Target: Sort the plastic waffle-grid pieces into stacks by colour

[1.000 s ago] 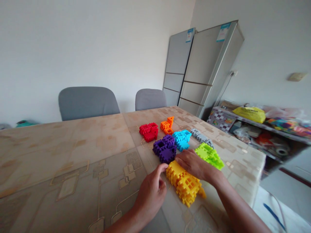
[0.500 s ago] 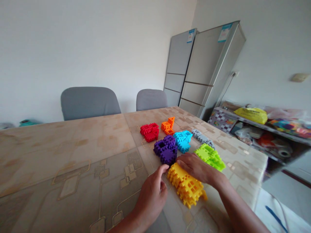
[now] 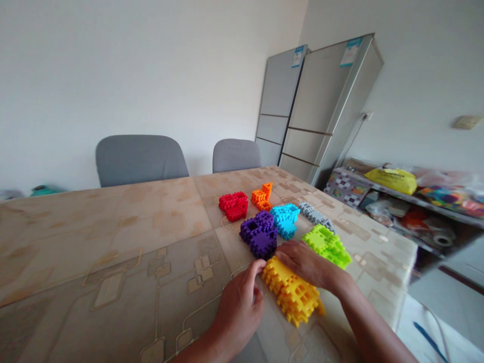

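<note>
A group of yellow interlocking building blocks (image 3: pixel 298 297) with notched edges and a window-grid face lies on the table in front of me. My right hand (image 3: pixel 302 259) rests over its far end, fingers curled down on it. At its left side is my left hand (image 3: pixel 242 302), with the thumb reaching to the far left corner and the other fingers bent inward. Just beyond my hands sit purple blocks (image 3: pixel 260 242). Lime green blocks (image 3: pixel 327 244) lie to the right of my right hand. The fingertips of both hands are partly hidden.
Light blue blocks (image 3: pixel 285 222), red blocks (image 3: pixel 233 205), orange blocks (image 3: pixel 261 197) and grey blocks (image 3: pixel 313 214) stand farther back on the patterned table (image 3: pixel 113 252). Two grey chairs (image 3: pixel 141 161) are behind it. A cluttered shelf (image 3: pixel 427 206) and refrigerators (image 3: pixel 321 96) stand at the right.
My left hand has shifted slightly right and down with the yellow blocks. The right hand and the other blocks look almost unchanged.
</note>
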Demonstrator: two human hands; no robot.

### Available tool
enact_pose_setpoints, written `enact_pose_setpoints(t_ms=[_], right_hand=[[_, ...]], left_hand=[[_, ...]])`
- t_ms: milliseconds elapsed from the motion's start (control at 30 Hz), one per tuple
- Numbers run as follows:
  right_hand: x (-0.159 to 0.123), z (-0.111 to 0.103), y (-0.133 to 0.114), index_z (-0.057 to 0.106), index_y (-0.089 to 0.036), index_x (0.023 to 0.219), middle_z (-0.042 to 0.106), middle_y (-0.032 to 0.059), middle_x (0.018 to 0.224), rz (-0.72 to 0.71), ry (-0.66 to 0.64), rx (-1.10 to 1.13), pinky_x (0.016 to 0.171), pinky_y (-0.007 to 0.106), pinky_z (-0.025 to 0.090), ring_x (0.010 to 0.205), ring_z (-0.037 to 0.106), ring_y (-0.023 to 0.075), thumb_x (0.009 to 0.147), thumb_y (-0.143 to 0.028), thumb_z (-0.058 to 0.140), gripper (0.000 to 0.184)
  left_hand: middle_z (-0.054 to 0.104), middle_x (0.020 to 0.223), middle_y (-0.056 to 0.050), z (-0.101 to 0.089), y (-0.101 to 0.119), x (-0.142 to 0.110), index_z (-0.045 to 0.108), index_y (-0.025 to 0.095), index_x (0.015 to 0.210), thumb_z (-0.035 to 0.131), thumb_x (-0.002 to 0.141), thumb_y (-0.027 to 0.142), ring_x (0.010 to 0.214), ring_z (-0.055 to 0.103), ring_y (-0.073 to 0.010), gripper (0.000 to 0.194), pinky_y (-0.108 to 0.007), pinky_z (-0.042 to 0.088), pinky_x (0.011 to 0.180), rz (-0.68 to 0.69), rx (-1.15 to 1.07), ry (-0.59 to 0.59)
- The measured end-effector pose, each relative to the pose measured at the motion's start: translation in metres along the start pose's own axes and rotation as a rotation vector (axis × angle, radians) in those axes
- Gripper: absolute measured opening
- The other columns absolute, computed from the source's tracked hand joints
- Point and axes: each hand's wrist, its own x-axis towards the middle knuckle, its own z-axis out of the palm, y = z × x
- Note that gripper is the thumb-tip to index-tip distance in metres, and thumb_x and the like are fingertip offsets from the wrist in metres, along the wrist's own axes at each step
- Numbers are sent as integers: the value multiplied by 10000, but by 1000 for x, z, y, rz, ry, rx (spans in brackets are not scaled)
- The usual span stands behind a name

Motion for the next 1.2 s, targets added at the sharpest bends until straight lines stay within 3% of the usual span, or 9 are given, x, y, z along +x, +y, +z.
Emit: enact_pose_setpoints(t_ms=[400, 533, 733, 867, 1067, 1200], right_hand=[[-4, 2, -1, 601, -205, 851, 688, 58, 897, -12, 25, 22, 828, 375, 459, 857, 616, 210, 1065, -399, 264, 443], [-6, -6, -5, 611, -210, 850, 694, 50, 868, -50, 47, 61, 781, 347, 474, 815, 621, 199, 1062, -427, 272, 455], [-22, -46, 9, 667, -212, 1010, 714, 88, 1078, 9, 374, 86, 897, 371, 475, 995, 643, 237, 1047, -487, 290, 468], [-34, -61, 27, 672, -203, 1082, 735, 86, 1001, 136, 489, 84, 824, 381, 507, 910, 678, 253, 1025, -543, 315, 496], [-35, -54, 29, 689, -207, 1002, 740, 65, 968, 48, 366, 223, 833, 356, 519, 913, 684, 230, 1027, -544, 314, 505], [-26, -51, 25, 681, -204, 969, 727, 71, 964, 0, 350, 208, 828, 358, 511, 893, 660, 222, 1021, -577, 302, 534]], left_hand=[[699, 1207, -97, 0, -1, -3, 542, 208, 1320, 488, 702, -12, 895, 683, -211, 658, -369, 519, 882, -2, -18, -12], [695, 1210, -109, -1, -1, -2, 534, 194, 1328, 483, 710, -8, 873, 683, -207, 652, -373, 520, 878, -8, -32, -21], [678, 1256, -113, -2, -3, -2, 527, 187, 1339, 455, 741, -7, 940, 678, -223, 633, -382, 515, 907, 6, -17, -14], [679, 1247, -133, -3, -2, -1, 521, 163, 1358, 453, 750, -5, 937, 676, -231, 634, -391, 517, 906, 4, 6, -23], [708, 1081, -152, -3, 1, 1, 509, 111, 1390, 473, 752, 6, 894, 674, -242, 648, -412, 522, 891, -15, 71, -67], [712, 1062, -143, -2, 0, 1, 495, 114, 1409, 463, 757, 13, 874, 675, -239, 661, -407, 531, 886, 9, 97, -49]])
